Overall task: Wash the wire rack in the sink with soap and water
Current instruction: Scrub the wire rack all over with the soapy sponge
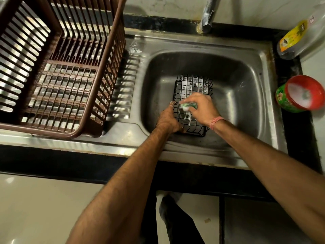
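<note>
Wire rack (pixel 192 95) lay in the steel sink (pixel 246 95), suds on its mesh. The left hand (pixel 168 120) gripped its near-left edge; the right hand (pixel 200 107) pinched a soapy green scrubber (pixel 189 106) against the wires. Scrubbing looked under way; rinsing likely needs the tap (pixel 208 14) turned on. Labels on the bottle (pixel 295 37) and soap tub (pixel 300 93) were unreadable.

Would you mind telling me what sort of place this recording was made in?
Most likely a home kitchen, at the washing-up spot: a steel sink with a tap, a brown dish basket on the drainboard, and a tub of dish soap on the counter.
</note>
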`<state>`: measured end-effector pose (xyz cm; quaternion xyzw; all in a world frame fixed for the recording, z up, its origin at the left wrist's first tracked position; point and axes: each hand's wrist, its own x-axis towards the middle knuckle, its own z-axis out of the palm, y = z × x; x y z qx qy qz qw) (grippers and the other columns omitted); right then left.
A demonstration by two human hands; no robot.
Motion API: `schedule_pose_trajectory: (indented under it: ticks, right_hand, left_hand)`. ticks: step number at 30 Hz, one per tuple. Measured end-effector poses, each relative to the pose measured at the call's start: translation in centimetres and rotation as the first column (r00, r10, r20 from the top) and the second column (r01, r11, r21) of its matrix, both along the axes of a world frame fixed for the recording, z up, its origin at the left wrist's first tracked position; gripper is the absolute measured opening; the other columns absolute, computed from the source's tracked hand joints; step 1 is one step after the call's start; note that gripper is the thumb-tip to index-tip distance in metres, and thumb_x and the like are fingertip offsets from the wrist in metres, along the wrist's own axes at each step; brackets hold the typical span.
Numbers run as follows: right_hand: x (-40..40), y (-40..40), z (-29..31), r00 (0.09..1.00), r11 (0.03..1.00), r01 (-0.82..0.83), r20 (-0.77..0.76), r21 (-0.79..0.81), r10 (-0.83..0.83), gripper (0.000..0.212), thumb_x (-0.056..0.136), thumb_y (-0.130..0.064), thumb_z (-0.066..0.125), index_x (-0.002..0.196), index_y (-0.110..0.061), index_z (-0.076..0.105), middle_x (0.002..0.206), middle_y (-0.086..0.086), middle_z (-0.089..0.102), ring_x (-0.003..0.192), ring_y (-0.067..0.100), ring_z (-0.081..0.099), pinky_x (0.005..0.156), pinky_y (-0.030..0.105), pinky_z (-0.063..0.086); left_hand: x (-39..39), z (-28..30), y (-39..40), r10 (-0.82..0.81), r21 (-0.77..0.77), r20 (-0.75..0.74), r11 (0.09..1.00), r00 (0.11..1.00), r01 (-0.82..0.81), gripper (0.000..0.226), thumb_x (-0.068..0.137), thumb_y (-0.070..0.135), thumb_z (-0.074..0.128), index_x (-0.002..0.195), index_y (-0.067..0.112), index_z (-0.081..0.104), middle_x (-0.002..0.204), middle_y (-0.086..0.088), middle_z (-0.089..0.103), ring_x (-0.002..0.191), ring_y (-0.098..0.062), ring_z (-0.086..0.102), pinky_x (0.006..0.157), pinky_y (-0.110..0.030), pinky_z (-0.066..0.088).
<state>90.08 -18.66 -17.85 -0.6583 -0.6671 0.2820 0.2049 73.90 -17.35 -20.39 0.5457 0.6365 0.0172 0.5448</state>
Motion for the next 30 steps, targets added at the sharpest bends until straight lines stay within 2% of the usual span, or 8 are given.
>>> schedule_pose_trajectory:
  ticks: [3,5,9,13,19,21,25,30]
  right_hand:
    - [0.5,-2.5,-0.1,0.941,0.945,-0.327,0.094,0.013,0.325,0.033,0.084,-0.004,0.081,0.113,-0.019,0.079,0.117,-0.003,0.074,0.109,0.011,0.066,0.101,0.032,0.056]
    - [1.0,-3.4,-0.1,0.907,0.913,-0.408,0.115,-0.001,0.406,0.034,0.082,0.0,0.083,0.112,-0.016,0.08,0.116,-0.002,0.075,0.107,0.011,0.068,0.103,0.036,0.055]
    - [0.9,-1.3,0.2,0.945,0.947,-0.319,0.092,0.031,0.315,0.034,0.085,0.0,0.08,0.114,-0.019,0.079,0.114,0.0,0.076,0.107,0.012,0.067,0.103,0.035,0.054]
    - [-0.2,1.6,-0.4,0.997,0.994,0.054,0.057,0.09,-0.059,0.036,0.089,0.002,0.073,0.117,-0.02,0.077,0.119,0.001,0.071,0.106,0.012,0.059,0.102,0.031,0.051]
    - [0.3,-2.5,-0.2,0.939,0.941,-0.336,0.068,-0.048,0.338,0.039,0.088,0.002,0.073,0.12,-0.02,0.075,0.117,-0.002,0.07,0.109,0.012,0.063,0.102,0.035,0.053]
    - [1.2,-2.6,-0.1,0.929,0.93,-0.359,0.062,-0.073,0.364,0.039,0.088,0.002,0.071,0.119,-0.021,0.076,0.117,-0.004,0.071,0.109,0.01,0.063,0.103,0.035,0.053]
    - [2.2,1.7,0.0,1.0,0.999,-0.018,0.0,-0.045,0.018,0.04,0.092,0.003,0.068,0.117,-0.027,0.076,0.125,-0.001,0.065,0.114,0.014,0.057,0.103,0.033,0.05]
    - [1.9,6.6,-0.3,0.944,0.943,0.322,0.051,0.079,-0.326,0.043,0.09,0.007,0.068,0.115,-0.028,0.073,0.112,-0.006,0.055,0.104,0.013,0.054,0.091,0.028,0.055]
  left_hand:
    - [-0.1,-0.1,0.0,-0.006,0.025,-0.002,1.0,1.0,0.006,0.141,0.063,0.018,0.104,0.171,0.027,0.015,0.169,-0.006,0.04,0.155,-0.029,0.039,0.126,-0.038,0.037]
    - [-0.3,-0.2,-0.2,-0.007,0.064,-0.027,0.998,1.0,0.009,0.141,0.06,0.022,0.106,0.171,0.025,0.019,0.164,-0.006,0.047,0.15,-0.027,0.046,0.125,-0.038,0.039]
    - [-0.1,0.1,-0.2,-0.007,0.052,-0.045,0.999,0.999,0.009,0.149,0.053,0.022,0.108,0.171,0.027,0.018,0.166,-0.006,0.044,0.153,-0.031,0.041,0.126,-0.042,0.039]
    - [0.1,0.2,-0.3,0.013,0.038,-0.025,0.999,1.0,-0.012,0.144,0.058,0.014,0.105,0.171,0.027,0.016,0.167,-0.006,0.041,0.156,-0.032,0.036,0.127,-0.041,0.035]
    - [0.0,0.3,-0.3,-0.009,0.045,-0.017,0.999,1.0,0.009,0.137,0.066,0.01,0.102,0.171,0.024,0.015,0.169,-0.007,0.04,0.156,-0.03,0.035,0.124,-0.034,0.033]
    - [0.1,0.4,-0.3,-0.003,0.047,-0.025,0.999,1.0,0.004,0.14,0.066,0.011,0.102,0.172,0.025,0.011,0.171,-0.007,0.035,0.158,-0.03,0.031,0.125,-0.036,0.032]
    - [0.2,-0.1,-0.3,0.047,0.023,-0.018,0.999,0.999,-0.047,0.14,0.06,0.009,0.103,0.169,0.032,0.02,0.165,-0.004,0.044,0.154,-0.032,0.038,0.125,-0.043,0.037]
    - [0.0,-1.4,-0.1,0.079,0.031,0.012,0.996,0.997,-0.079,0.138,0.049,0.009,0.106,0.163,0.033,0.034,0.153,-0.002,0.057,0.146,-0.028,0.049,0.122,-0.049,0.044]
